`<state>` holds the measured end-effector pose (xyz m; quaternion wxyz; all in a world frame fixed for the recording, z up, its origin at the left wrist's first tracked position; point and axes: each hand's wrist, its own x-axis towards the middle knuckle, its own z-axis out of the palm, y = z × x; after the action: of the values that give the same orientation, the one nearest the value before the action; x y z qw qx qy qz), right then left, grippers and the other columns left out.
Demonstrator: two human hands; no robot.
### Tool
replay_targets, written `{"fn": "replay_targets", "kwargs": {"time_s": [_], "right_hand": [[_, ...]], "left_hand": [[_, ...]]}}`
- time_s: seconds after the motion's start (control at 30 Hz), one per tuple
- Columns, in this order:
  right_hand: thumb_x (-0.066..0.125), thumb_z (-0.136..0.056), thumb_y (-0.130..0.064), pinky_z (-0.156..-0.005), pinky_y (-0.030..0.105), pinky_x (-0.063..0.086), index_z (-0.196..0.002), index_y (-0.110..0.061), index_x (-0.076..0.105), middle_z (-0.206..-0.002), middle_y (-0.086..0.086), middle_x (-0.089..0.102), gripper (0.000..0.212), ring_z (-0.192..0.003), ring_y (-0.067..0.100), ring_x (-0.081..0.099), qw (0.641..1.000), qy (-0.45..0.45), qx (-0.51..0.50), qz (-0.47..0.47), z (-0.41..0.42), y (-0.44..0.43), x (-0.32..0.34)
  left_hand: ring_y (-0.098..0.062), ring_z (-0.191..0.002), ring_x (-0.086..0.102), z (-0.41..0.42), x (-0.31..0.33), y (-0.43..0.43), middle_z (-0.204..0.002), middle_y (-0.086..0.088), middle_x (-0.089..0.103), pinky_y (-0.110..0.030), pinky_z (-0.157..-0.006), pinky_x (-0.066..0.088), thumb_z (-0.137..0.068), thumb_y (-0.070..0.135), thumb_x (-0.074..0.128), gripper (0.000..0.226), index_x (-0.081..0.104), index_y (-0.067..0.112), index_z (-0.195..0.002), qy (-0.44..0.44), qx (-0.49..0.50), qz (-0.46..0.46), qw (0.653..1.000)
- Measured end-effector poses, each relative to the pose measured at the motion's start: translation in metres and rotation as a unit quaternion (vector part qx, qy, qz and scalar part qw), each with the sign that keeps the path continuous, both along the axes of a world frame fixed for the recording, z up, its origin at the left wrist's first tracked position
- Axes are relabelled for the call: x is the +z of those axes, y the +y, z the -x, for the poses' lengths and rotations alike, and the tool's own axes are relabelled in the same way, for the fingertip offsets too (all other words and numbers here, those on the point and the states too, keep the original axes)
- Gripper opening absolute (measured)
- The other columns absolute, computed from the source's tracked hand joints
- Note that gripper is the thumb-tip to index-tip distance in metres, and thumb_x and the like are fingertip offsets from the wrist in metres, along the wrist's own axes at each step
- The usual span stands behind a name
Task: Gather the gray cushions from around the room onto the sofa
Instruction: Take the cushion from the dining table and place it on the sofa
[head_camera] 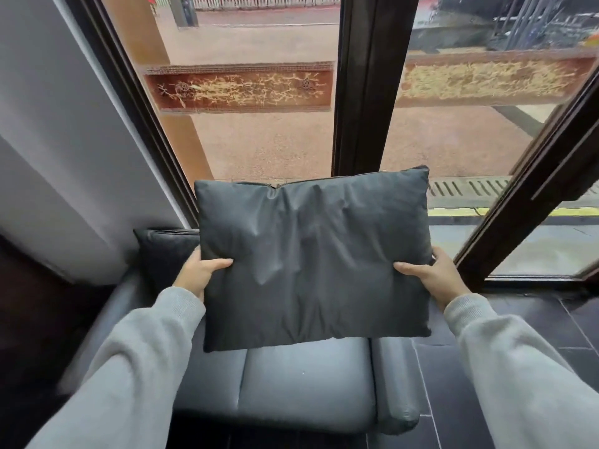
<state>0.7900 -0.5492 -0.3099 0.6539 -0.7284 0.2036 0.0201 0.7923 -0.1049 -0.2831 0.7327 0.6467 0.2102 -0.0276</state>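
Grip: left hand [197, 270] and right hand [434, 275] clamped the gray cushion's [311, 254] side edges.
Why: held upright at frame centre, likely for setting against the sofa [304, 387] back.

No readable text
Nothing in view can be read as letters, numbers or a logo; the brown bands [240, 87] across the window glass [275, 140] carry only a gold branching ornament.
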Motion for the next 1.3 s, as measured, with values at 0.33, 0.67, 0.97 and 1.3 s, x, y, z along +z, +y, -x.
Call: {"fn": "replay_targets", "kwargs": {"time_s": [0.33, 0.67, 0.97, 1.3], "right_hand": [[0.096, -0.065, -0.001, -0.101, 0.055, 0.056, -0.117, -0.011, 0.064, -0.117, 0.012, 0.075, 0.062, -0.105, 0.031, 0.072, 0.991, 0.128, -0.023, 0.030, -0.021, -0.026, -0.144], [0.099, -0.064, -0.008, -0.088, 0.043, 0.059, -0.112, -0.021, 0.068, -0.108, -0.002, 0.080, 0.059, -0.103, 0.023, 0.075, 0.978, 0.192, -0.045, 0.075, -0.014, -0.008, -0.244], [0.098, -0.071, -0.019, -0.103, 0.055, 0.055, -0.112, -0.039, 0.061, -0.116, -0.008, 0.074, 0.059, -0.112, 0.020, 0.069, 0.977, 0.158, -0.082, 0.121, -0.073, 0.042, -0.293], [0.092, -0.076, -0.004, -0.095, 0.050, 0.060, -0.116, -0.032, 0.060, -0.113, -0.002, 0.075, 0.059, -0.108, 0.021, 0.072, 0.988, 0.079, -0.108, 0.076, -0.171, 0.057, -0.385]], "left_hand": [[-0.032, -0.108, 0.073, -0.017, -0.149, -0.017, -0.113, -0.009, 0.079, -0.054, -0.104, 0.054, -0.080, -0.005, 0.078, 0.046, 0.069, 0.019, -0.118, 0.141, -0.023, -0.037, 0.989], [-0.027, -0.112, 0.073, -0.059, -0.255, 0.009, -0.116, 0.000, 0.079, -0.054, -0.107, 0.052, -0.064, 0.018, 0.082, 0.060, 0.069, 0.023, -0.122, 0.185, -0.116, -0.035, 0.975], [-0.011, -0.107, 0.074, -0.159, -0.316, 0.047, -0.113, 0.006, 0.078, -0.029, -0.091, 0.058, -0.090, 0.003, 0.076, 0.043, 0.067, 0.031, -0.122, 0.148, -0.202, -0.072, 0.966], [-0.009, -0.106, 0.067, -0.233, -0.398, 0.037, -0.102, 0.031, 0.073, -0.041, -0.080, 0.050, -0.094, 0.013, 0.073, 0.050, 0.065, 0.057, -0.117, 0.096, -0.108, -0.062, 0.988]]}}
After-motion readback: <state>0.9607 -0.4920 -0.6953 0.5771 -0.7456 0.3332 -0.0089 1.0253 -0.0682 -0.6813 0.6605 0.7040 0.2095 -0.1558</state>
